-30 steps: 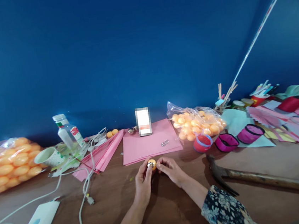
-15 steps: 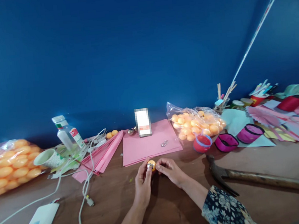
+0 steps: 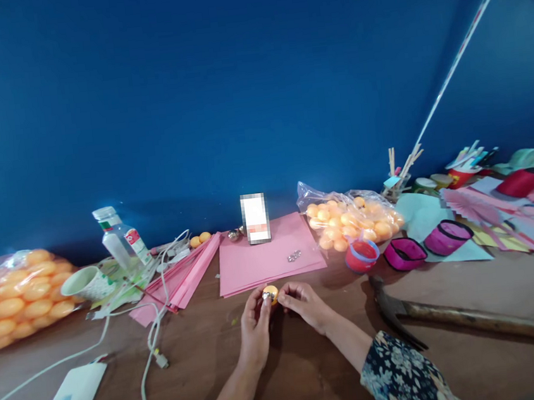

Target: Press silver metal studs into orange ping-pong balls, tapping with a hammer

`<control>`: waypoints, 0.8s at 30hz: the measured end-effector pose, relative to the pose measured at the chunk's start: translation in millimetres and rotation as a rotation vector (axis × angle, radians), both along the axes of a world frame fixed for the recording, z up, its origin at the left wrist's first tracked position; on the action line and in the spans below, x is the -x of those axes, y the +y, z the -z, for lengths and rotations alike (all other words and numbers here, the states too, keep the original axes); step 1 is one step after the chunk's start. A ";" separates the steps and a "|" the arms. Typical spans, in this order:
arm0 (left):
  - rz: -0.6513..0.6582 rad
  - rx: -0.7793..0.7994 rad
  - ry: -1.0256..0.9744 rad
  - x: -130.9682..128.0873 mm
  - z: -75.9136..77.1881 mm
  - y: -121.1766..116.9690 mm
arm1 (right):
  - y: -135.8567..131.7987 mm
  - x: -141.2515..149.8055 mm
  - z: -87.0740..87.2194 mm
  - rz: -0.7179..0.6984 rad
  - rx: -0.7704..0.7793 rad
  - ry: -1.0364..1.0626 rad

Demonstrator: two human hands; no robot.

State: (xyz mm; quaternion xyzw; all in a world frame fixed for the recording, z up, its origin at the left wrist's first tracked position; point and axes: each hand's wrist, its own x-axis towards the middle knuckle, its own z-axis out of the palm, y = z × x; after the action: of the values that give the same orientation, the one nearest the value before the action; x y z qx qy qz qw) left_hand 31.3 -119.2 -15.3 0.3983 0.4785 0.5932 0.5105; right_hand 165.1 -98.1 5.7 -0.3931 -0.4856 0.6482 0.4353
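An orange ping-pong ball [image 3: 271, 292] with small shiny silvery pieces on its near side is pinched between the thumb and fingers of my left hand [image 3: 254, 321]. Just right of the ball, my right hand [image 3: 305, 305] has thumb and fingertips pressed together. What lies between those fingertips, if anything, is too small to make out. Beyond my hands, a little group of silvery pieces [image 3: 294, 255] rests on a stack of pink paper sheets [image 3: 260, 269].
A clear bag of orange balls [image 3: 345, 220] stands behind the right hand, a larger bag [image 3: 20, 299] far left. A hammer [image 3: 480, 319] lies at right, near a red cup [image 3: 362, 255] and two magenta rings [image 3: 405, 254]. White cables [image 3: 152, 326] run across the left side.
Both hands stay in nearly the same place; the ball shows slightly more of its orange top now. Nothing else has visibly moved.
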 end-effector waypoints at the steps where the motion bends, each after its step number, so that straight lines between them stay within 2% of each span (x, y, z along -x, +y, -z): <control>1: 0.014 0.009 -0.005 0.4 0.5 0.1 | 0.2 0.1 -0.1 0.002 0.000 0.004; 7: 0.037 0.029 -0.038 1.5 4.6 0.5 | 1.2 1.7 3.6 0.040 -0.010 0.022; 14: 0.037 0.014 0.008 1.2 0.6 0.2 | 1.9 1.5 11.0 0.052 0.016 0.090; 24: 0.027 -0.015 0.020 0.4 2.0 -0.4 | 0.8 0.8 5.2 0.043 0.031 0.091</control>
State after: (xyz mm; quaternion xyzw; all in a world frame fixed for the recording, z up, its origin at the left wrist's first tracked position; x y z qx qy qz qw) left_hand 31.0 -119.7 -17.3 0.4146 0.4736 0.5858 0.5105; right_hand 164.3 -97.3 0.5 -0.3801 -0.4467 0.6632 0.4648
